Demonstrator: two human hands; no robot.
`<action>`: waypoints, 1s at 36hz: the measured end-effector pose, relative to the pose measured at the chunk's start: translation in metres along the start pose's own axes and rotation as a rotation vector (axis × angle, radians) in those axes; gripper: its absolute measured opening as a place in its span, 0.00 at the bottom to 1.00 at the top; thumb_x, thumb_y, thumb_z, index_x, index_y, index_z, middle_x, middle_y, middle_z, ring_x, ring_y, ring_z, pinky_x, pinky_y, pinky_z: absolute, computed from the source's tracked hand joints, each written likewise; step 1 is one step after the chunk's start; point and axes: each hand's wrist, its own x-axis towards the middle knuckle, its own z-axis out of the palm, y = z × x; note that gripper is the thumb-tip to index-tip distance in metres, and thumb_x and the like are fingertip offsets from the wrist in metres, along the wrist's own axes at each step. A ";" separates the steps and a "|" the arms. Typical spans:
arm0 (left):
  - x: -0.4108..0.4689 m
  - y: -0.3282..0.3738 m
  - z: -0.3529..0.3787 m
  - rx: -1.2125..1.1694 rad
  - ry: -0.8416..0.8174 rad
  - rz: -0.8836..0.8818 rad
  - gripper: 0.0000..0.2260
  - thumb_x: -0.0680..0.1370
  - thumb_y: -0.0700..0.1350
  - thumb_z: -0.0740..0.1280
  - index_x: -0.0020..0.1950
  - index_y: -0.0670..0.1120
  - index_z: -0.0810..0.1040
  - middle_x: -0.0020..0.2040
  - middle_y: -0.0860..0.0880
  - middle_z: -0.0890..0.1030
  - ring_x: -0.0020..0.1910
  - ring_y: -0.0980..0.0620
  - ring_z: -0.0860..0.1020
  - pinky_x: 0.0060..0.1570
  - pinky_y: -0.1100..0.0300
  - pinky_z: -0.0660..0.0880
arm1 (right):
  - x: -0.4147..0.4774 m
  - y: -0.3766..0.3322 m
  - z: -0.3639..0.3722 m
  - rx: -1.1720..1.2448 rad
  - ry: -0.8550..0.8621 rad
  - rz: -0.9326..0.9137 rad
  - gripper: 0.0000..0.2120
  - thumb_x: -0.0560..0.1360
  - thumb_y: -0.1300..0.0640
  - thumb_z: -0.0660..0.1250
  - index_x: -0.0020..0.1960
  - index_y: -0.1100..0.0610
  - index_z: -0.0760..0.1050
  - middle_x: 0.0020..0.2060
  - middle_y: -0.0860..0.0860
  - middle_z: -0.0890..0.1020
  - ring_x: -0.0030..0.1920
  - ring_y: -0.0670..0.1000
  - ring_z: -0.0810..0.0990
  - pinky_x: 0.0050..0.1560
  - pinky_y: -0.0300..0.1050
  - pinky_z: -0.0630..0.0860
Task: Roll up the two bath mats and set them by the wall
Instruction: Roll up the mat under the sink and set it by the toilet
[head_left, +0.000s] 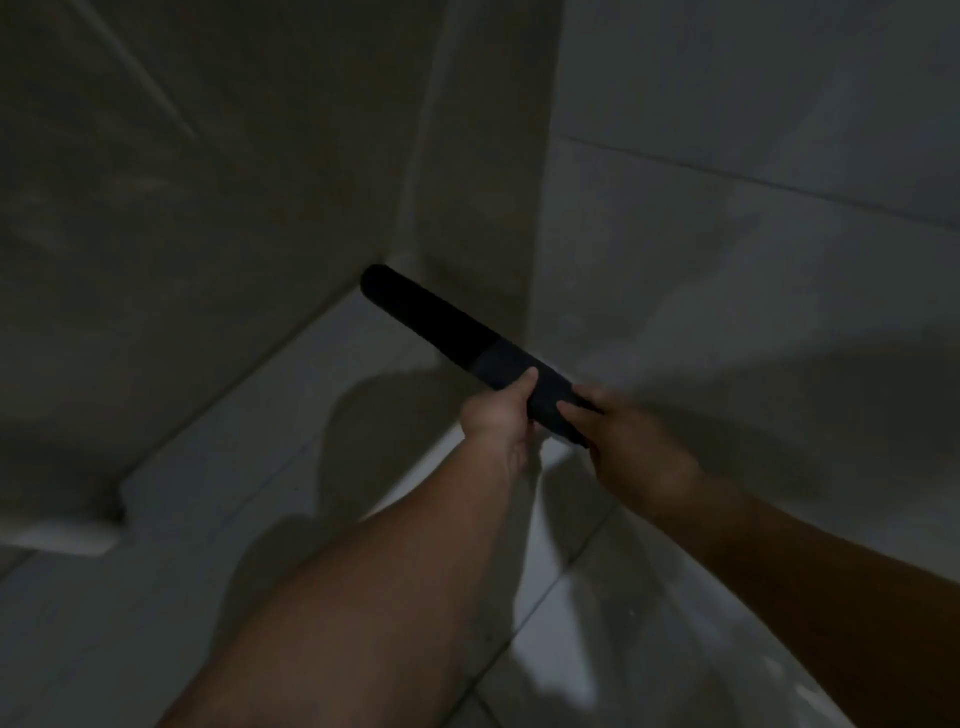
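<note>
Hands first: we see the left hand and the right hand both closed around the near end of a dark rolled bath mat. Its far end points into the corner where the tiled wall meets the pale floor. Light is dim.

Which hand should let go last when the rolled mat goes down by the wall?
Probably the left hand: it wraps the mat further up. The right hand only pinches the near end.
</note>
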 end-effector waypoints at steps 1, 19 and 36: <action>0.007 -0.001 0.003 -0.021 0.015 -0.016 0.16 0.70 0.40 0.74 0.54 0.34 0.77 0.49 0.38 0.82 0.44 0.41 0.82 0.43 0.50 0.80 | 0.008 0.002 0.002 -0.001 0.001 0.010 0.25 0.78 0.61 0.59 0.74 0.54 0.59 0.75 0.53 0.57 0.72 0.54 0.62 0.67 0.39 0.57; 0.093 -0.022 0.003 0.186 -0.037 -0.072 0.08 0.78 0.35 0.62 0.41 0.45 0.69 0.35 0.44 0.72 0.31 0.51 0.72 0.30 0.58 0.71 | 0.054 0.013 0.058 -0.169 -0.195 0.205 0.25 0.80 0.62 0.50 0.74 0.66 0.48 0.75 0.62 0.49 0.75 0.60 0.49 0.69 0.54 0.58; 0.002 -0.056 0.004 1.236 -0.432 0.537 0.11 0.76 0.42 0.62 0.58 0.46 0.77 0.55 0.45 0.80 0.51 0.48 0.77 0.48 0.62 0.71 | -0.053 0.019 0.003 -0.141 -0.159 0.237 0.14 0.73 0.61 0.59 0.58 0.60 0.72 0.58 0.59 0.73 0.59 0.60 0.73 0.53 0.50 0.74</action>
